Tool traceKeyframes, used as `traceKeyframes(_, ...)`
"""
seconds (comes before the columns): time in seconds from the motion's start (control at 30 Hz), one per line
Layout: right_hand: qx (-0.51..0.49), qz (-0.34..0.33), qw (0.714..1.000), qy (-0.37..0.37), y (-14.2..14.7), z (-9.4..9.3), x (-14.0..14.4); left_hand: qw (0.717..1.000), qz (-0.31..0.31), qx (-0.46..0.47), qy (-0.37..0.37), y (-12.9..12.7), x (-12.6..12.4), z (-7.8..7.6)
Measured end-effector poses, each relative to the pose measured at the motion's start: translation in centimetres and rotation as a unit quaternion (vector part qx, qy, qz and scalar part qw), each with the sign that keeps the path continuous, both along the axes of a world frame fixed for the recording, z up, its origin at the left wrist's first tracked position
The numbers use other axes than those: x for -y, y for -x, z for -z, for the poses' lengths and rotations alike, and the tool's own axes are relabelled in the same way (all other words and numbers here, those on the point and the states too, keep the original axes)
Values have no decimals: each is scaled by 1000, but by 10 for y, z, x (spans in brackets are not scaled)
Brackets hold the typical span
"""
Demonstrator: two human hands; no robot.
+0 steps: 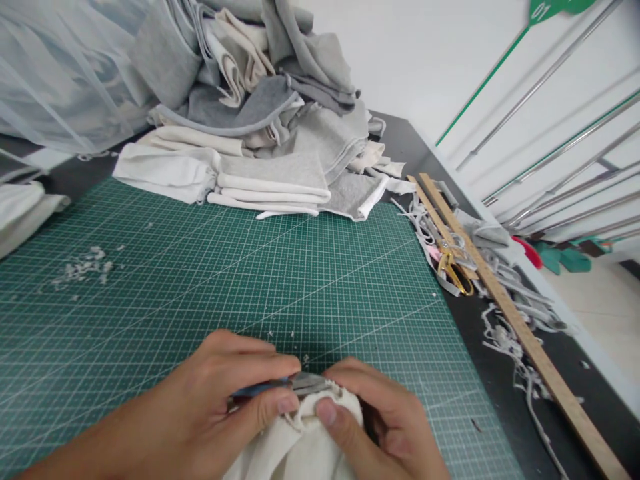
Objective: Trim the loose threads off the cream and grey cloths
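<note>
Near the bottom centre, my left hand (215,387) is closed around small thread snips, with a blue handle and grey metal blades (307,384). The blades lie against the gathered, frayed edge of an off-white cloth (295,447). My right hand (385,420) pinches that edge between thumb and fingers, just right of the blade tips. Part of the snips is hidden inside my left hand, and the cloth runs out of view at the bottom. Under both hands is a green cutting mat (310,280) with a white grid.
Grey and white folded fabric (270,173) is heaped at the back of the mat. Small white scraps (85,267) lie at left, near another white cloth (25,213). On the right are gold-handled scissors (455,273), a long wooden ruler (520,333) and tangled fabric strips (505,340).
</note>
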State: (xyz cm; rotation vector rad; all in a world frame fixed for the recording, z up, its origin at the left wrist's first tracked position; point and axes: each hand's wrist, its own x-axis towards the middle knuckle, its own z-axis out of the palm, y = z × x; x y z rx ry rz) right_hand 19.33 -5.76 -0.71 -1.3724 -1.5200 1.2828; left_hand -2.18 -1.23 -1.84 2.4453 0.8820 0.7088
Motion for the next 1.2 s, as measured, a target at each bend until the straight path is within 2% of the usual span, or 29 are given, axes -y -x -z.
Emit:
traceKeyframes(0.27,-30,-24,999,37,-1,2,1,1000,-3,-16,-17,9,7,11)
traceKeyframes(0.5,-70,-37,995,59,0,5,0,999,28,-35,-20,2,0,-8)
traceKeyframes(0.6,-88,-36,994,56,1,8,1,999,23,-27,-22,4,-1,-11)
traceKeyframes(0.9,-103,-55,991,72,1,-6,-3,998,33,-48,-30,16,7,6)
traceKeyframes(1.1,-143,-35,988,39,2,11,3,997,46,-56,-29,6,1,-11)
traceKeyframes(1.2,-145,-42,987,53,2,14,4,997,40,-57,-34,5,-1,-14)
